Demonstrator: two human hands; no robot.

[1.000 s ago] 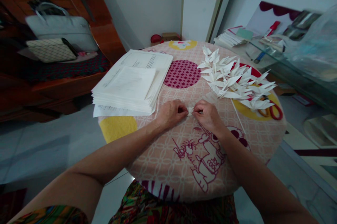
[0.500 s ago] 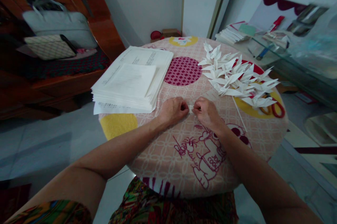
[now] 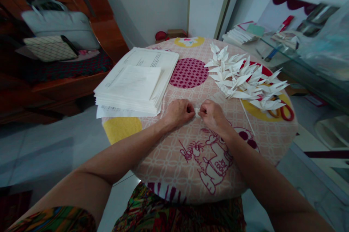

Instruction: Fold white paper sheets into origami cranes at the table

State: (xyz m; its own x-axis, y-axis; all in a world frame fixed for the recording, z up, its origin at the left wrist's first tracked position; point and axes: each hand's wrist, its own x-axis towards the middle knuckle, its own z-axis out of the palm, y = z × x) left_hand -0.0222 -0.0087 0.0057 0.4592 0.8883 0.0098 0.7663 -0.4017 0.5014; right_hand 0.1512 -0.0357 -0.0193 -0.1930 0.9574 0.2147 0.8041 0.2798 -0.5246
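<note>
Both my hands meet at the middle of a round table (image 3: 163,159) covered with a pink patterned cloth. My left hand (image 3: 178,112) and my right hand (image 3: 212,115) are closed, pinching a small folded white paper piece (image 3: 196,111) between their fingertips, low against the cloth. Most of the piece is hidden by my fingers. Just beyond my right hand lies a pile of several folded white paper cranes (image 3: 244,79). A thick stack of white paper sheets (image 3: 136,81) sits to the left of my left hand.
Red-handled scissors (image 3: 283,112) lie at the table's right edge, partly under the cranes, and a thin white stick (image 3: 247,117) lies beside them. A wooden bench with bags (image 3: 54,32) stands at left. A glass shelf with books and pens (image 3: 275,48) is at right.
My hands have shifted slightly away from me on the cloth and drawn closer together over the paper piece, so less of it shows. Nothing else has moved.
</note>
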